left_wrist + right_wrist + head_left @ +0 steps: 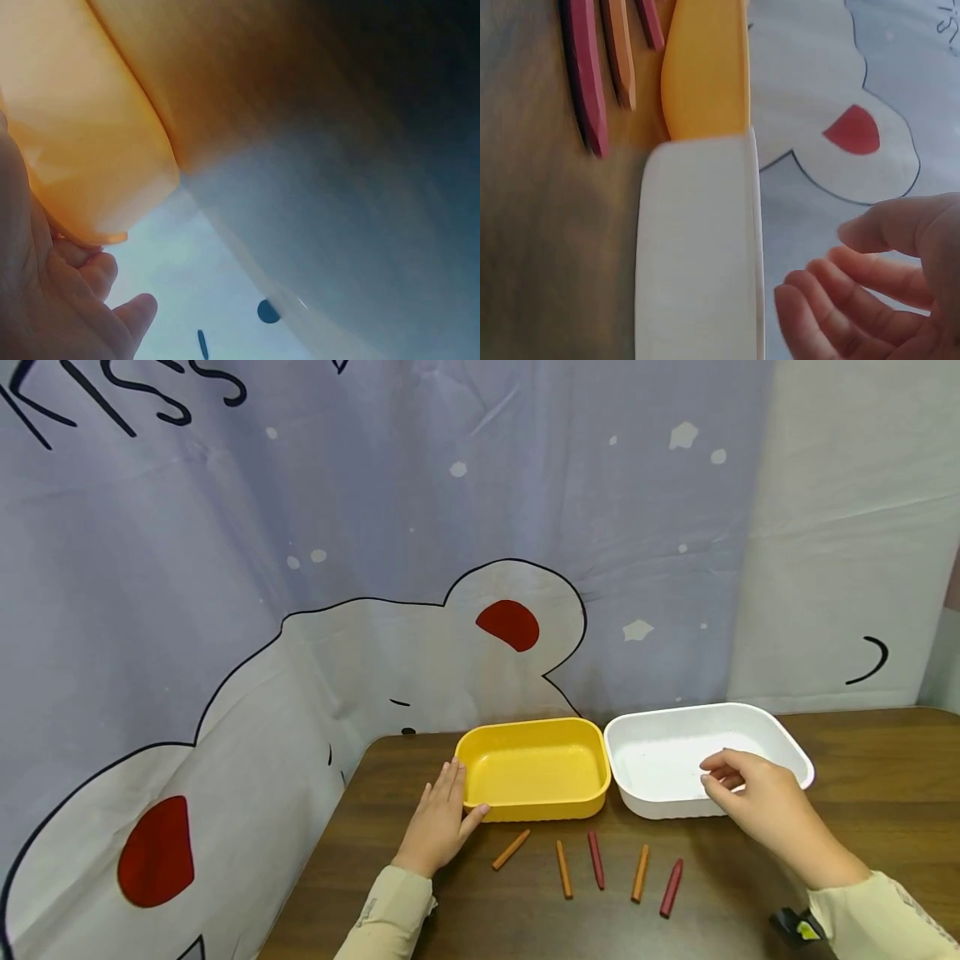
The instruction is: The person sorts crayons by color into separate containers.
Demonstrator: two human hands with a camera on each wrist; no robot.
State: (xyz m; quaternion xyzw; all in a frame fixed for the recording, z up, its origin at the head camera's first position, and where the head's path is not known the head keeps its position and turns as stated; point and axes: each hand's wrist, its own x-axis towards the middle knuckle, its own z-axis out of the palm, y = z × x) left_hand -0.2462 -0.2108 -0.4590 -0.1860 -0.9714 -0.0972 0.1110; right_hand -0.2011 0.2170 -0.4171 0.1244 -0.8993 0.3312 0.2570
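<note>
My left hand [438, 823] rests against the left side of a yellow plastic bin [534, 810], its fingers straight along the wall and the thumb at the front left corner. In the left wrist view, fingertips [99, 274] show beside the bin's edge. Over the right part of a white bin [671, 808] hovers my right hand [772, 802], fingers loosely bent and nothing between them and the thumb. Lying apart in front of the bins are three orange crayons, one orange crayon [512, 850] nearest my left hand, and two dark red crayons, one red crayon [671, 888] farthest right.
The two bins stand side by side at the back of a brown wooden table [720, 914]. Right behind them hangs a printed cloth [660, 510] with a cartoon shape. A small black device [797, 927] sits by the right sleeve [873, 914].
</note>
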